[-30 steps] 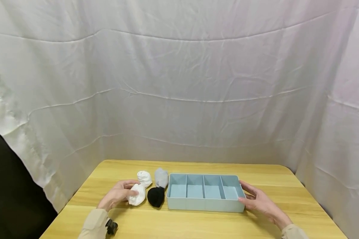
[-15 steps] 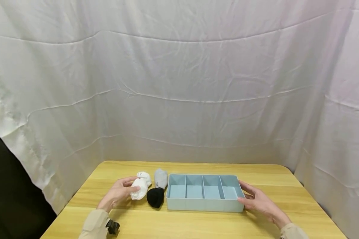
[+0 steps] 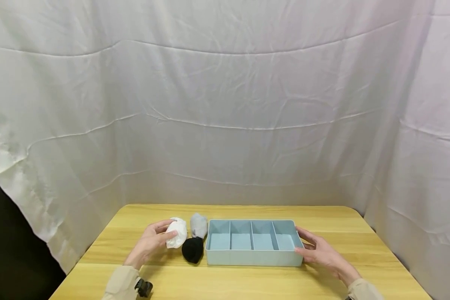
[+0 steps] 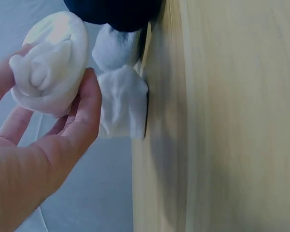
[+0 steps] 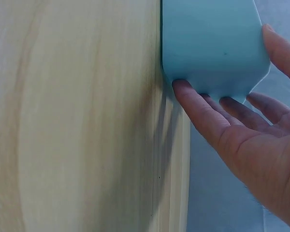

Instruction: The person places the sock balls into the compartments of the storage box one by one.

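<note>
My left hand [image 3: 150,241] grips a white rolled-up sock [image 3: 177,233] between thumb and fingers. Up close in the left wrist view, this sock [image 4: 50,65] shows a coiled end and is off the table. Behind it lies a second white rolled sock [image 4: 123,101], hidden in the head view. Just right of the held sock are a black rolled sock [image 3: 192,250] and, farther back, a grey one [image 3: 198,226]. My right hand [image 3: 321,253] holds the right end of a light-blue divided box [image 3: 255,257], thumb at the front rim, fingers against the end wall [image 5: 217,79].
The box stands on a wooden table [image 3: 247,281] and has several compartments in a row, with nothing seen inside. Its left end is close beside the black and grey socks. Pale curtains [image 3: 240,154] hang behind the table and along both sides.
The held white sock has risen and moved away from me and slightly right, now covering the second white sock in the head view. My right hand stays at the box; the head view shifts slightly.
</note>
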Motion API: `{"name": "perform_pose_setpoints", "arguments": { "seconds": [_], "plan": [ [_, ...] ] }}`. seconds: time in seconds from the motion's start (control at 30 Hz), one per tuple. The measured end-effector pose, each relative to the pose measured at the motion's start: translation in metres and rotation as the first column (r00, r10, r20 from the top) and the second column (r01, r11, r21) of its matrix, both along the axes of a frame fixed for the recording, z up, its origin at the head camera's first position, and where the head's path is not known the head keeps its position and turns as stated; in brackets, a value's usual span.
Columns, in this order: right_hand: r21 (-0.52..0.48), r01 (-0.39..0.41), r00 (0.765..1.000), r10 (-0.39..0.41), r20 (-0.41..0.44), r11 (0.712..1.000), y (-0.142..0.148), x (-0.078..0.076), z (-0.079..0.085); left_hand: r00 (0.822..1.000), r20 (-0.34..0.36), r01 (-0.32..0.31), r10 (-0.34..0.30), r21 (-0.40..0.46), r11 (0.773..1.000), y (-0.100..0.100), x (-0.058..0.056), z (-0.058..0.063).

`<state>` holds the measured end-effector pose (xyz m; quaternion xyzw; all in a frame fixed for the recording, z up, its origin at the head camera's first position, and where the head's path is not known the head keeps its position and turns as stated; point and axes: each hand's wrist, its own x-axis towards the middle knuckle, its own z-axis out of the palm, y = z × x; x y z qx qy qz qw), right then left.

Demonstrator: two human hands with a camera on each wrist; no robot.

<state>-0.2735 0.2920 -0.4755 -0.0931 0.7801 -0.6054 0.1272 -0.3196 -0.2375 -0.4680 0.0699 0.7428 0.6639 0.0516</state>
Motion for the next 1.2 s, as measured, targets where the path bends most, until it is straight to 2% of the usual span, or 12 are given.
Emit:
{"name": "perform_pose_setpoints", "arguments": {
  "seconds": [0.17,0.33,0.87,1.2],
  "plan": [
    [-0.004,0.002,1.0,-0.002,0.006,1.0,0.002,0.001,0.0,0.998,-0.048,-0.039,0.038,-0.023,0.999,0.015,-0.002,0.001],
    [-0.007,0.004,1.0,-0.003,0.009,1.0,0.002,0.001,0.0,0.994,-0.065,-0.088,0.088,-0.001,0.996,0.026,-0.004,-0.002],
    [0.014,-0.003,1.0,0.003,0.01,1.0,0.0,0.001,0.003,0.997,-0.066,-0.035,0.039,0.061,0.998,0.045,-0.006,0.0],
    [-0.025,-0.06,0.998,0.06,0.011,0.998,0.001,-0.001,0.001,0.997,-0.076,-0.02,0.028,0.093,0.995,0.055,-0.007,0.002]
  ]
}}
